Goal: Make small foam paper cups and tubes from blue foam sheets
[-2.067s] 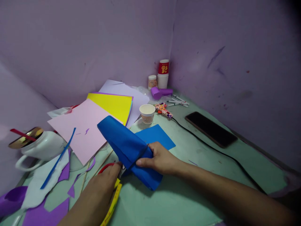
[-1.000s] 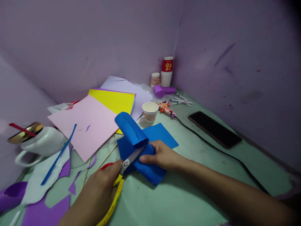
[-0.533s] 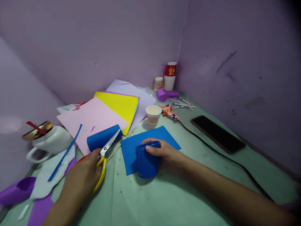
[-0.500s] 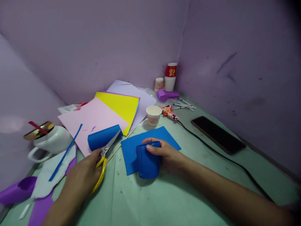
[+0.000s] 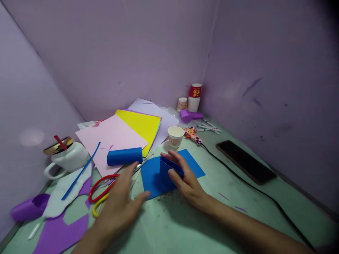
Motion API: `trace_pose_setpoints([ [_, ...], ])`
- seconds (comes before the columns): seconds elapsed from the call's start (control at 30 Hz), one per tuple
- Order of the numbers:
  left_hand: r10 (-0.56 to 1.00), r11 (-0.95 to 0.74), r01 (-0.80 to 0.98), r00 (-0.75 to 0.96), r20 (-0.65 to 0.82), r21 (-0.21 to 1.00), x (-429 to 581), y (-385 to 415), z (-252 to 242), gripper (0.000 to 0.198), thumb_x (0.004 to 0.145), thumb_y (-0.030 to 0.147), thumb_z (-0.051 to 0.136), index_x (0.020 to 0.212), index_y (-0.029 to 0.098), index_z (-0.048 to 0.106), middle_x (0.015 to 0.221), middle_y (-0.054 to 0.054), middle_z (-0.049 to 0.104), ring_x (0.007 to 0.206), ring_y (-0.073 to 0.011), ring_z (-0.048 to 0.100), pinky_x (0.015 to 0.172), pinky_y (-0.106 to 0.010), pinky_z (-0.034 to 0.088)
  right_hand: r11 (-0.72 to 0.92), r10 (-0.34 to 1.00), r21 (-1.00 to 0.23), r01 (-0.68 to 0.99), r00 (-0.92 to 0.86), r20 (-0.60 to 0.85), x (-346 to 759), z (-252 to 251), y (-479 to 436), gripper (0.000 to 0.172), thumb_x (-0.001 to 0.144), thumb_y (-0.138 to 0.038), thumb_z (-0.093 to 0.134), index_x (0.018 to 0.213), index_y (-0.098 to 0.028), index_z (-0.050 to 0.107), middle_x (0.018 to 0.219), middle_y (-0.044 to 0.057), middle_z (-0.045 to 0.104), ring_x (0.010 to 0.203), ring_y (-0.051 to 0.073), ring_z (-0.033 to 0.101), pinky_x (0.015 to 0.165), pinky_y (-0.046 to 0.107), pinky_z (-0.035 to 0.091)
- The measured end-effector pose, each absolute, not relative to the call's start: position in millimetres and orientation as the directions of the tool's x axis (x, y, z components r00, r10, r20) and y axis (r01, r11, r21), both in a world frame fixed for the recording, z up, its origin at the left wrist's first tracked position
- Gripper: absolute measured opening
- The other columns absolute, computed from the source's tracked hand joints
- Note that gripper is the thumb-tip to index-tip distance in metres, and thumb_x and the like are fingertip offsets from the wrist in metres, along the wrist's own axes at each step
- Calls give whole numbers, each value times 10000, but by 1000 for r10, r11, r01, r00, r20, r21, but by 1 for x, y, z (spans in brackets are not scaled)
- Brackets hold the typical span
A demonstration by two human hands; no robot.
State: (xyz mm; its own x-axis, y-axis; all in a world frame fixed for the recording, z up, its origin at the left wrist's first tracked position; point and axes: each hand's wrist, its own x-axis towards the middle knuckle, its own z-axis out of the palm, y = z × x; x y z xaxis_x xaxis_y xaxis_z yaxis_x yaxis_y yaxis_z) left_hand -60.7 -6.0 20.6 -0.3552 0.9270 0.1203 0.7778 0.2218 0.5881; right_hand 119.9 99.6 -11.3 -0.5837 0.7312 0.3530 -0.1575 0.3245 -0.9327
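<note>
My right hand point(image 5: 186, 178) pinches a short curled piece of blue paper point(image 5: 167, 169) between thumb and fingers, standing it on a flat blue sheet point(image 5: 149, 178). My left hand point(image 5: 120, 204) hovers open over the green table, fingers stretched toward the blue sheet, holding nothing. Red and yellow handled scissors point(image 5: 102, 190) lie on the table just left of that hand. A longer blue paper roll point(image 5: 124, 156) lies on its side on the pink sheet point(image 5: 106, 141), apart from both hands.
Yellow point(image 5: 140, 123) and lilac sheets lie behind the pink one. A paper cup point(image 5: 175, 135), a cup stack point(image 5: 194, 97), markers point(image 5: 209, 127), a phone point(image 5: 246, 161) and a black cable point(image 5: 265, 195) sit to the right. A white jug point(image 5: 66, 157) and purple scraps point(image 5: 60, 234) are at left.
My left hand has let go of the scissors, which now lie on the table, and it has moved right, open. The cut-off blue roll rests on the pink sheet.
</note>
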Motion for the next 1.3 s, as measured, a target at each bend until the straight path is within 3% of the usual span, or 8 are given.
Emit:
trace_pose_setpoints([
  [0.13, 967, 183, 629, -253, -24, 756, -5, 16, 6, 883, 721, 332, 584, 1472, 105, 178, 1515, -183, 313, 1375, -306, 340, 1108, -470, 319, 256, 689, -958, -130, -671, 274, 120, -19, 92, 606, 927, -457, 473, 1449, -258, 236, 1511, 117, 345, 1394, 223, 314, 1145, 469, 237],
  [0.3, 974, 95, 417, -228, 3, 904, -7, 26, 3, 765, 699, 265, 637, 1395, 174, 332, 1362, -134, 522, 1208, -288, 522, 1021, -431, 412, 101, 575, -992, -81, -808, 125, 125, -18, 104, 923, 720, -541, 713, 1469, -234, 270, 1536, 127, 290, 1399, 297, 291, 1142, 493, 235],
  [0.53, 996, -7, 394, -83, 43, 919, -17, 21, 6, 478, 770, 306, 590, 1222, 182, 493, 1159, -90, 634, 1031, -250, 606, 908, -377, 474, 273, 578, -960, -57, -788, 211, 124, -7, 122, 598, 671, -363, 781, 1221, -217, 597, 1378, 124, 493, 1303, 308, 420, 1101, 497, 283],
  [0.63, 987, 44, 428, -159, 27, 903, -16, 24, 1, 601, 748, 289, 621, 1307, 179, 428, 1304, -116, 560, 1183, -274, 534, 1018, -418, 406, 291, 611, -951, -101, -745, 266, 122, -7, 119, 470, 698, -300, 747, 1145, -222, 625, 1296, 107, 558, 1251, 289, 472, 1067, 474, 338],
  [0.73, 952, 125, 470, -303, 27, 874, -15, 26, -5, 745, 732, 295, 639, 1394, 156, 325, 1422, -159, 454, 1285, -307, 448, 1074, -482, 340, 212, 730, -976, -53, -655, 194, 120, -8, 116, 554, 683, -285, 742, 1204, -240, 557, 1287, 96, 560, 1214, 288, 500, 1051, 487, 356],
  [0.83, 944, 96, 533, -317, 93, 840, -16, 29, -12, 599, 783, 258, 570, 1350, 158, 408, 1356, -156, 522, 1239, -296, 494, 1041, -491, 371, 152, 793, -988, 2, -598, 121, 117, -14, 116, 618, 671, -279, 739, 1237, -244, 494, 1299, 98, 543, 1178, 285, 527, 1030, 491, 380],
  [1.03, 945, 3, 607, -262, 197, 794, -18, 32, -23, 408, 778, 213, 545, 1183, 165, 564, 1165, -128, 623, 1108, -277, 554, 973, -449, 410, 346, 747, -935, 76, -625, 226, 115, -26, 120, 730, 632, -214, 763, 1288, -197, 442, 1303, 128, 531, 1220, 299, 487, 1066, 490, 340],
  [1.3, 941, 82, 601, -310, 137, 795, -17, 33, -19, 310, 781, 273, 573, 1076, 182, 590, 1055, -107, 642, 1010, -277, 580, 879, -438, 452, 307, 737, -948, 80, -650, 184, 117, -21, 117, 594, 712, -249, 684, 1270, -184, 491, 1281, 134, 572, 1192, 310, 523, 1045, 503, 361],
])
